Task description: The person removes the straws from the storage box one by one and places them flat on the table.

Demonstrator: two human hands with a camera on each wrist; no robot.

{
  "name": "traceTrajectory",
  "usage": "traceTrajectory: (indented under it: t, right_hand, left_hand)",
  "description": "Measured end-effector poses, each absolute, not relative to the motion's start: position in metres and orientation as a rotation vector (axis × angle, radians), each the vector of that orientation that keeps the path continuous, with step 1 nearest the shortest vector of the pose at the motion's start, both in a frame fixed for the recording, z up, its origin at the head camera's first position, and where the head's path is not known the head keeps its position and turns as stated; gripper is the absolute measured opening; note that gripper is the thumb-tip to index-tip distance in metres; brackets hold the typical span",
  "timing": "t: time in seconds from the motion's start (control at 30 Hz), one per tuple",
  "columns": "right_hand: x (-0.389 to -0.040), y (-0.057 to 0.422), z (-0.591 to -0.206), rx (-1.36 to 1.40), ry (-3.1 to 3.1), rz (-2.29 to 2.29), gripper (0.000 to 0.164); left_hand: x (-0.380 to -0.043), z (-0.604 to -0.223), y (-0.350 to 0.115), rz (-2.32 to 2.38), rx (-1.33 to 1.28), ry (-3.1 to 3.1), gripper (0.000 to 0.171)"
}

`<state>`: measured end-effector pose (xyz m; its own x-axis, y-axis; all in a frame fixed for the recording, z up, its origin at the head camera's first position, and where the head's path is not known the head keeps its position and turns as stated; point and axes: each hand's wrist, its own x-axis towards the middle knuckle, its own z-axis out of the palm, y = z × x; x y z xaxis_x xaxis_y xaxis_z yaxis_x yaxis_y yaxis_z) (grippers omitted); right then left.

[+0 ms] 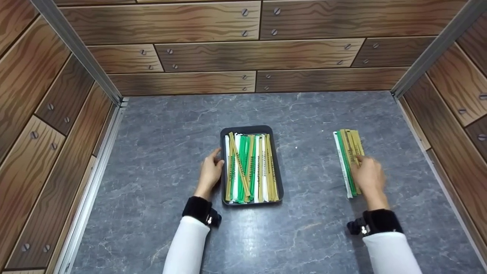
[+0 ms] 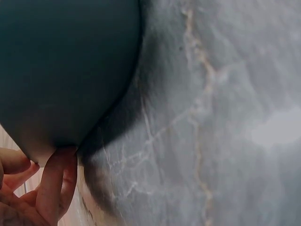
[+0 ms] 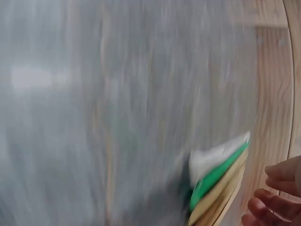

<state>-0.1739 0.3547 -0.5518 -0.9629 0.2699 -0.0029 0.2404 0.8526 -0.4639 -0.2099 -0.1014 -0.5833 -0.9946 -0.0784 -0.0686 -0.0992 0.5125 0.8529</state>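
Observation:
A dark shallow rectangular tray (image 1: 253, 204) holds many paper-wrapped straws (image 1: 243, 167) in tan, green and white with dark print, a tan one lying aslant on top. My left hand (image 1: 210, 171) is at the tray's left side; in the left wrist view its fingertips (image 2: 61, 162) touch the dark outer wall (image 2: 61, 84). A smaller row of wrapped straws (image 1: 344, 163), white, green and tan, lies on the right. Over its tan side is my right hand (image 1: 369, 175). The right wrist view shows its loosely bent fingers (image 3: 273, 202) beside the straws (image 3: 221, 174), with a gap between the fingertips.
A grey marble-patterned tabletop (image 1: 304, 220) lies beneath everything. Wood-patterned panels (image 1: 213, 55) stand at the back and along both sides, with metal rails (image 1: 95, 163) at the corners and left edge. Tabletop separates the tray from the right-hand straws.

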Motion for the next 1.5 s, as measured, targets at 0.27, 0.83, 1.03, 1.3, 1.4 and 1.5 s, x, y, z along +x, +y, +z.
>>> traceTrajectory:
  t: [0.27,0.83,1.03,1.3,1.4,1.5]
  right_hand:
    - [-0.179,0.275,-0.554,0.225,-2.849,0.848,0.035]
    - [-0.166,0.130,-0.549,0.627,-3.044,0.920,0.042]
    - [-0.169,0.118,-0.557,0.472,-3.005,0.695,0.032]
    - [-0.173,0.110,-0.565,0.439,-3.098,0.449,0.016]
    - [-0.175,0.106,-0.566,0.427,-3.091,0.403,0.012]
    - [-0.176,0.103,-0.567,0.409,-3.104,0.389,0.007]
  left_hand:
    - [-0.210,-0.583,-0.102,1.533,-0.169,2.716,0.048]
    - [-0.210,-0.584,-0.104,1.546,-0.148,2.718,0.048]
    - [-0.211,-0.584,-0.104,1.563,-0.153,2.713,0.048]
    - [-0.210,-0.584,-0.104,1.569,-0.157,2.711,0.049]
    - [-0.210,-0.584,-0.104,1.563,-0.150,2.720,0.048]
    - [-0.211,-0.584,-0.103,1.555,-0.150,2.723,0.048]
